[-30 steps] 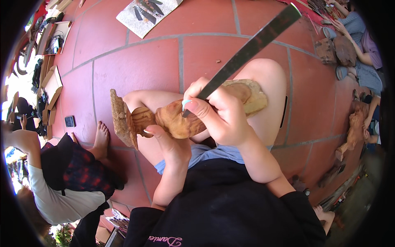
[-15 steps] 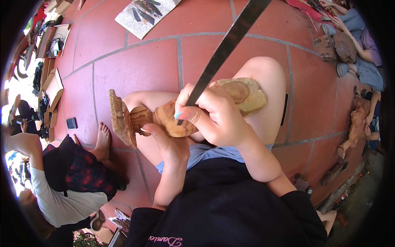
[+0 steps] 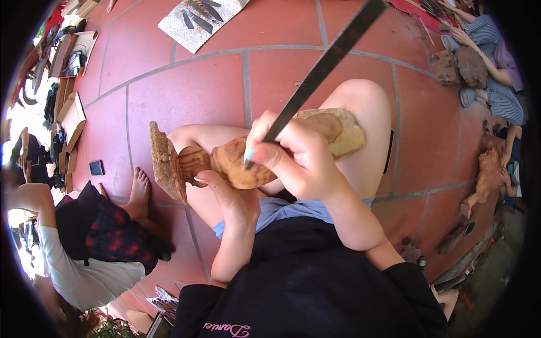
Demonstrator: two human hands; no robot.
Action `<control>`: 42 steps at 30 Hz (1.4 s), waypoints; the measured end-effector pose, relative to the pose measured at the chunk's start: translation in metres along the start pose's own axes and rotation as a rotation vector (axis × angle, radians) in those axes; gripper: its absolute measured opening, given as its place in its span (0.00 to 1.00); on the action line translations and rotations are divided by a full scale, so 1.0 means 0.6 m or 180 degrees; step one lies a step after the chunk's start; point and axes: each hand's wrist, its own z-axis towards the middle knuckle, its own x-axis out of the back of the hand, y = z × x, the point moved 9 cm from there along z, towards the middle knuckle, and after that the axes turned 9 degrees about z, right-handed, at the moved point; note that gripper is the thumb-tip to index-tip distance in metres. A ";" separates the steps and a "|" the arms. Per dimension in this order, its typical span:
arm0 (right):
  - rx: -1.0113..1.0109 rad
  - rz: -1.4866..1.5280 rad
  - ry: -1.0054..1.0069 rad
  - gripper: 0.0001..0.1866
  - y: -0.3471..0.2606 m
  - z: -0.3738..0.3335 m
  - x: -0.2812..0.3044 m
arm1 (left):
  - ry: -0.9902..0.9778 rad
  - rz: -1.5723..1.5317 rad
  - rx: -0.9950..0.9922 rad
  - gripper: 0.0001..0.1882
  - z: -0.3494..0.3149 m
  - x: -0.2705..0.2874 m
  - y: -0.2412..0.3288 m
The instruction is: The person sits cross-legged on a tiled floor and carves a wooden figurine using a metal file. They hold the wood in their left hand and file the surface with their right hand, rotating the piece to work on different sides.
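Note:
A carved wooden piece (image 3: 239, 158) with a rough, bark-like end at the left lies across my lap. From below, my left hand (image 3: 230, 197) grips its middle, the thumb up against the near side and the other fingers hidden beneath. My right hand (image 3: 298, 160) is closed round a long, flat, dark metal blade (image 3: 329, 67). The blade slants up and to the right, and its short lower end, just past my thumb, meets the rounded brown wood. Whether it is a file or a scraper I cannot make out.
Red floor tiles (image 3: 180, 96) surround me. Ahead, several dark blades lie on a pale sheet (image 3: 183, 34). A person sits at the left beside a phone (image 3: 97, 168) and open cardboard boxes (image 3: 71, 124). At the right, other people handle wooden pieces (image 3: 487, 174).
My right hand has shifted slightly to the right, and the blade's upper end has swung right with it. My left hand and the wooden piece stay in place.

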 end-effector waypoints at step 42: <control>0.0000 -0.0322 0.0029 0.06 -0.022 0.001 0.010 | -0.0289 0.0637 -0.0105 0.41 -0.011 -0.028 0.008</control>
